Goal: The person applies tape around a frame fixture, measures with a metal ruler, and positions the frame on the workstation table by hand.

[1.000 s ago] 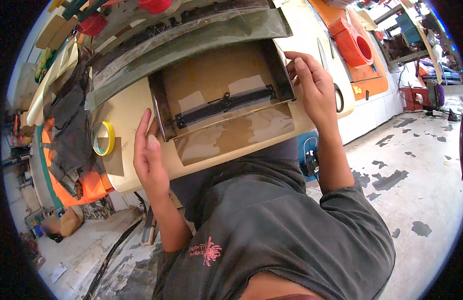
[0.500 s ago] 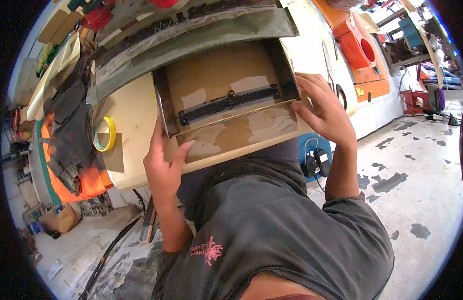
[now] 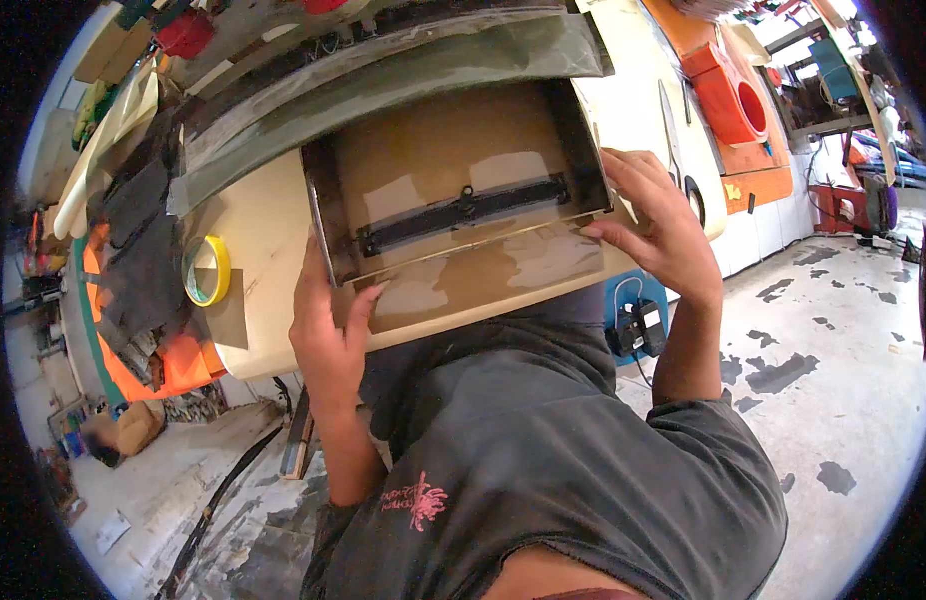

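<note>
A shallow open box [image 3: 433, 125] with a brown base and dark side walls lies on the cream work table in front of me. Across its inside, near the front, runs a black bar [image 3: 473, 212] with a small round loop at its middle. A shiny brown sheet or flap [image 3: 483, 280] extends from the front edge towards me. My left hand [image 3: 328, 325] holds the front left corner, thumb on the flap and fingers along the side wall. At the front right corner, my right hand [image 3: 658, 225] grips the edge between thumb and fingers.
A dark green sheet [image 3: 403, 105] stretches over the box's far side. Yellow tape [image 3: 221, 270] and dark material [image 3: 133, 240] lie to the left. Scissors [image 3: 673, 130] and an orange holder [image 3: 723, 95] are at the right. Below the table is a blue stool [image 3: 623, 295] with black adapters.
The box's front edge and right corner have shifted slightly towards me and to the right, the right hand moving along. The left hand keeps nearly the same place.
</note>
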The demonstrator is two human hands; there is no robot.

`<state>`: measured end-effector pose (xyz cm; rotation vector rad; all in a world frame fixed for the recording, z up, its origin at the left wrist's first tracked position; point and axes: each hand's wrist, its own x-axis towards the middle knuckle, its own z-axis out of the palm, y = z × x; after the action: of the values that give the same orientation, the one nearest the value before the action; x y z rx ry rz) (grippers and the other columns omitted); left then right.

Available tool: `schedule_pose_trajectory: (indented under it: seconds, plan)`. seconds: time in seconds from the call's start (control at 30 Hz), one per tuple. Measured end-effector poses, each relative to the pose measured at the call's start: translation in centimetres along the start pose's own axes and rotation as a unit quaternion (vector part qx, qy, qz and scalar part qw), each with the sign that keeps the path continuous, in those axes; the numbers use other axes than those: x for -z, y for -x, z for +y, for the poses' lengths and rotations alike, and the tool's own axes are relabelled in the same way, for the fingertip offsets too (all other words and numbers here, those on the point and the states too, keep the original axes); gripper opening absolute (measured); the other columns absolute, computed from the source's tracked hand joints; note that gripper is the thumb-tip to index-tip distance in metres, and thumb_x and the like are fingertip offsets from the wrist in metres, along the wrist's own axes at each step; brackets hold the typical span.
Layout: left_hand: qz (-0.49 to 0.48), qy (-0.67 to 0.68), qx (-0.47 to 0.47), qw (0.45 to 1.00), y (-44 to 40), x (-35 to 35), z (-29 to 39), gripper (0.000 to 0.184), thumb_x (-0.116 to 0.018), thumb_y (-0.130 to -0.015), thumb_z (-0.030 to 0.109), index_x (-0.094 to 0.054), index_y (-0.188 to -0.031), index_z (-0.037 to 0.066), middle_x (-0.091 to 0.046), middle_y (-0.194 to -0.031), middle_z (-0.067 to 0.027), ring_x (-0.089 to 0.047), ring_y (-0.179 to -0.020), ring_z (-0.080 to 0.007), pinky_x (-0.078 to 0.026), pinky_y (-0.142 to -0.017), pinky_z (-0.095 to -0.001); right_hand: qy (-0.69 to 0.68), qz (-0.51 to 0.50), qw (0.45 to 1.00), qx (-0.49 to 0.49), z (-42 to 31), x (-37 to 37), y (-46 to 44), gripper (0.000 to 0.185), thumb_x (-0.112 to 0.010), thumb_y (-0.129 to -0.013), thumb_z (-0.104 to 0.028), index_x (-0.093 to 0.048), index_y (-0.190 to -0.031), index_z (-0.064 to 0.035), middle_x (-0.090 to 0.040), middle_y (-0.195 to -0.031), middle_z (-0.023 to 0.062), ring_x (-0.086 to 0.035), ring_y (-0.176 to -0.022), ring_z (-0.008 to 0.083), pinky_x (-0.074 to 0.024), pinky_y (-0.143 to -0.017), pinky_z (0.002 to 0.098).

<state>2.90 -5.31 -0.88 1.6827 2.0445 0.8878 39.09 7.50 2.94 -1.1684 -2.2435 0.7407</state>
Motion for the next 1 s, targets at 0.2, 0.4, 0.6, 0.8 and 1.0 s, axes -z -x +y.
schedule_pose_trajectory:
  seconds: [0.2,0.4,0.6,0.8,1.0]
  plan:
    - [0.036,-0.016,-0.030,0.999,-0.2,-0.4,-1.1,0.062,-0.077,-0.097,0.017,-0.054,-0.153,0.001,-0.068,-0.139,-0.0198,-0.070,-0.122,-0.0337,-0.055,-0.101,-0.0416,0.012,0.018,1.000,-0.020,-0.1,-0.2,-0.2,0.069,-0.086,-0.083,-0.027,-0.062,-0.143,-0.0016,-0.065,-0.141,0.0167,-0.059,-0.126,0.0377,-0.0476,-0.109,0.0451]
    - [0.019,0.024,0.027,0.999,0.1,-0.2,-0.6,0.072,-0.082,-0.092,0.017,-0.053,-0.155,0.000,-0.064,-0.148,-0.0189,-0.064,-0.130,-0.0357,-0.051,-0.108,-0.0416,0.009,0.005,1.000,-0.016,-0.1,0.0,-0.3,0.074,-0.087,-0.079,-0.025,-0.062,-0.144,-0.0019,-0.064,-0.144,0.0178,-0.059,-0.127,0.0385,-0.0474,-0.109,0.0456]
    - [0.018,0.040,0.042,0.998,0.1,-0.3,-0.8,0.081,-0.087,-0.086,0.021,-0.051,-0.156,0.000,-0.063,-0.148,-0.0195,-0.061,-0.133,-0.0366,-0.048,-0.112,-0.0430,-0.017,0.005,0.999,-0.035,0.3,-0.2,-0.1,0.084,-0.089,-0.074,-0.024,-0.059,-0.148,0.0013,-0.063,-0.146,0.0208,-0.058,-0.129,0.0402,-0.0472,-0.109,0.0464]
    - [0.006,0.026,0.056,0.998,0.0,-0.1,-0.1,0.090,-0.088,-0.080,0.015,-0.048,-0.160,0.003,-0.059,-0.153,-0.0190,-0.057,-0.137,-0.0371,-0.045,-0.114,-0.0438,-0.022,0.000,0.999,-0.044,-0.1,0.0,-0.4,0.090,-0.090,-0.070,-0.020,-0.055,-0.151,0.0021,-0.063,-0.146,0.0198,-0.059,-0.128,0.0394,-0.0467,-0.110,0.0461]
    - [-0.016,0.022,0.084,0.996,-0.1,0.1,0.2,0.090,-0.085,-0.080,0.015,-0.046,-0.160,0.002,-0.055,-0.158,-0.0192,-0.054,-0.140,-0.0379,-0.040,-0.118,-0.0447,-0.022,-0.008,0.998,-0.055,-0.5,-0.1,-0.8,0.092,-0.090,-0.070,-0.019,-0.054,-0.152,0.0016,-0.064,-0.144,0.0187,-0.059,-0.122,0.0379,-0.0474,-0.107,0.0456]
